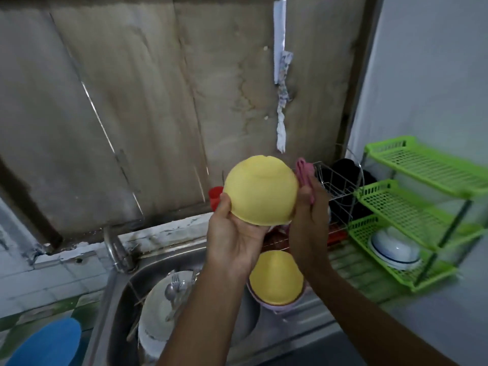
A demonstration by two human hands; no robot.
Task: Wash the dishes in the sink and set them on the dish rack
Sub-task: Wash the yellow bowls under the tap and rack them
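A yellow bowl [260,190] is held upside down in the air above the sink's right side. My left hand [233,233] grips it at the rim from below, thumb on its outside. My right hand [309,215] presses against the bowl's right side and holds a pink cloth [303,171] that sticks up behind the fingers. Below, a second yellow bowl [276,277] sits upside down on a stack of pink bowls [274,305]. White plates [155,310] with forks and spoons [175,285] lie in the steel sink [116,307].
A wire dish rack [340,191] holding dark items stands behind my right hand. A green three-tier plastic rack [412,204] at right holds a white bowl [394,248] on its lowest shelf. The tap [116,247] is at the sink's back left. A blue basin [50,342] sits at lower left.
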